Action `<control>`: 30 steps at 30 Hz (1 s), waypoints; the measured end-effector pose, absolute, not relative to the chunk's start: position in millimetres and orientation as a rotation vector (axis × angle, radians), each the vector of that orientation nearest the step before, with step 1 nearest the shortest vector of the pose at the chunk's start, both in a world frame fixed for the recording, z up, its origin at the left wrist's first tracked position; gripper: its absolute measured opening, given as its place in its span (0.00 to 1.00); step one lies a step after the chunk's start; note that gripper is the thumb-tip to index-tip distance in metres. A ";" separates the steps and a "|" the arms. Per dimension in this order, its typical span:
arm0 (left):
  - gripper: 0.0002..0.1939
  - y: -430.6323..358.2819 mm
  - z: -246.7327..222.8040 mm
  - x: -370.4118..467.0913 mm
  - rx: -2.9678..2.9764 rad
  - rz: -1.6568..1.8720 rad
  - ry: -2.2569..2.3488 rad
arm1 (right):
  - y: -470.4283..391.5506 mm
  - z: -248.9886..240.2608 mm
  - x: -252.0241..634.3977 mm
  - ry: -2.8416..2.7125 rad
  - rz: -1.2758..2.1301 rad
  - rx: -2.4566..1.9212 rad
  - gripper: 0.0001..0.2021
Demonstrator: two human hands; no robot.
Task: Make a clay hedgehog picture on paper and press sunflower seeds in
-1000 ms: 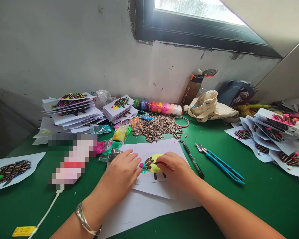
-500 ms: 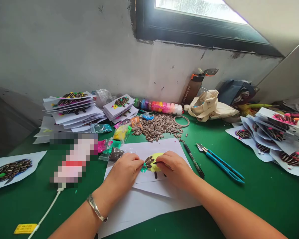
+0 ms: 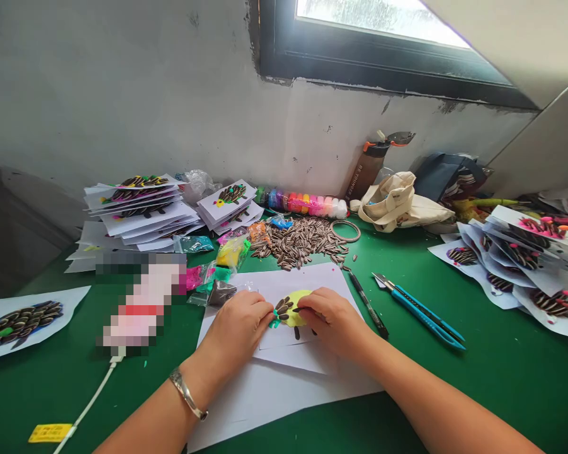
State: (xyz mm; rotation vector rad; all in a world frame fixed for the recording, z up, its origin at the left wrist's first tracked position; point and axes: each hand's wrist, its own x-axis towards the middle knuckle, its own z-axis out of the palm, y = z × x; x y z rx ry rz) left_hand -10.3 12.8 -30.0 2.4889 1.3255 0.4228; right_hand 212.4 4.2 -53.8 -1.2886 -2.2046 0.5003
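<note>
A white card (image 3: 277,344) lies on larger white paper (image 3: 265,394) in front of me. On it is a yellow clay shape (image 3: 295,301) with several sunflower seeds (image 3: 283,308) fanned over its left part, and green clay (image 3: 274,323) at the left end. My right hand (image 3: 334,321) pinches a dark sunflower seed (image 3: 298,309) over the yellow clay. At the green end my left hand (image 3: 243,318) is closed, thumb and forefinger together, touching the picture's left edge. Whatever is between those fingers is hidden.
Behind the paper is a heap of loose sunflower seeds (image 3: 296,243), beside bags of coloured clay (image 3: 231,252). A black pen (image 3: 366,302) and a blue cutter (image 3: 419,309) lie to the right. Stacked seed pictures stand left (image 3: 142,211) and right (image 3: 525,252). A bottle (image 3: 366,167) leans behind.
Both hands stay in nearly the same place over the card. The whole view has shifted very slightly.
</note>
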 end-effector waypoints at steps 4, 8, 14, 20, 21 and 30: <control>0.11 13.1 -32.2 -10.9 2.475 0.445 1.312 | 4.2 -53.9 212.4 -2.209 0.506 -1.303 0.07; 0.12 12.8 -30.5 -9.8 2.482 0.435 1.324 | 4.0 -52.8 211.7 -2.205 0.505 -1.299 0.08; 0.10 11.1 -26.1 -8.8 2.470 0.467 1.301 | 5.0 -50.0 210.7 -2.201 0.446 -1.246 0.08; 0.10 9.3 -22.2 -7.5 2.455 0.401 1.292 | 6.0 -51.6 206.4 -2.217 0.395 -1.265 0.07; 0.10 9.4 -22.0 -7.1 2.452 0.393 1.294 | 6.2 -51.9 205.7 -2.222 0.394 -1.268 0.08; 0.11 9.5 -23.9 -4.9 2.456 0.350 1.317 | 7.1 -50.5 199.8 -2.305 0.355 -1.284 0.07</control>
